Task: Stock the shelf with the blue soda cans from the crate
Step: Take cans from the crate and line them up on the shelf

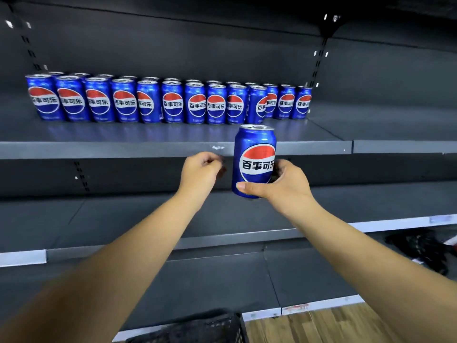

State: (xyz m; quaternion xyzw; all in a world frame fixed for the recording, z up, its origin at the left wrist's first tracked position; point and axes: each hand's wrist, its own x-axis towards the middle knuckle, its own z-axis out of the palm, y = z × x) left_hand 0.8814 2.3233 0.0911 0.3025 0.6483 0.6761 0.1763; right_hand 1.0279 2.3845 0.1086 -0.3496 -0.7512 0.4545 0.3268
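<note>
While the right hand [279, 184] is gripping a blue can [254, 160], hiding its base, the left hand [201, 173] is curling emptily; the crate [197, 329] is getting cropped.

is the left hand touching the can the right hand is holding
Apart. The head view shows dark shelf between the curled left hand and the can, which only the right hand grips.

**Blue cans: one in hand, rest shelved**

Blue soda can [254, 160] is sitting upright in the right hand's [284, 184] grip, thumb across its lower front, fingers wrapping behind; red-white-blue logo is facing the camera. Above and mostly left of the grip, the row of matching cans [170, 102] is standing upright on the dark grey shelf [148, 136], two deep, logos mostly facing out. Well below the grip, the black crate [197, 328] is showing only its mesh rim.
</note>
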